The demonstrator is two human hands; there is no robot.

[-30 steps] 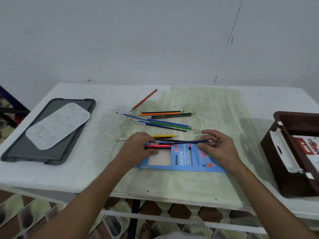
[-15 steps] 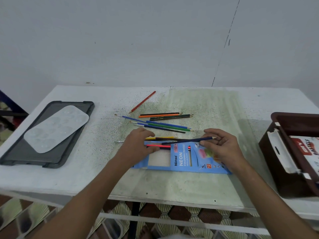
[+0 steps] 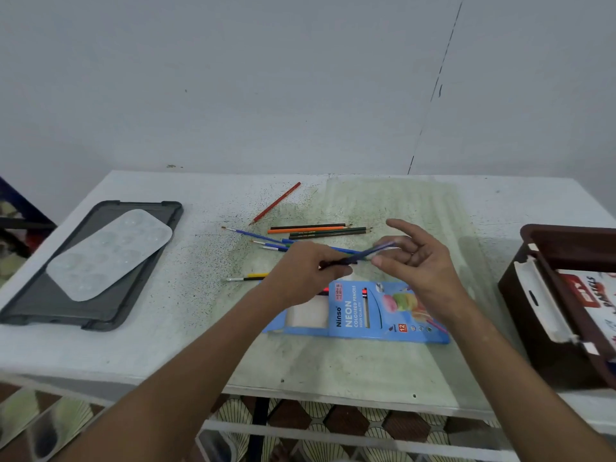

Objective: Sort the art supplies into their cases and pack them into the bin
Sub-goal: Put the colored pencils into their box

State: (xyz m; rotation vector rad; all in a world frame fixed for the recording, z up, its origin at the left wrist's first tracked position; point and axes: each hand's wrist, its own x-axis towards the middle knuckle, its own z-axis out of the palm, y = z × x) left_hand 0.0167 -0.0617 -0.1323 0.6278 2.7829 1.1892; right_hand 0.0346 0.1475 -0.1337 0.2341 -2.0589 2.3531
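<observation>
My left hand pinches the near end of a dark blue pencil and holds it in the air above the table, tilted up to the right. My right hand hovers beside the pencil's far end with its fingers spread and relaxed. Below both hands lies the blue Neon coloured pencils case, flat on the table, with a red pencil showing at its open left part. Loose pencils and blue-handled brushes lie behind the hands. A red pencil lies further back.
A brown bin stands at the table's right edge with a pastels box inside. On the left, a grey tray carries a clear paint palette. A yellow-and-black brush lies left of my left hand.
Both hands rose off the case. The dark blue pencil went up with them, now gripped by my left hand, and my right hand's fingers opened away from it.
</observation>
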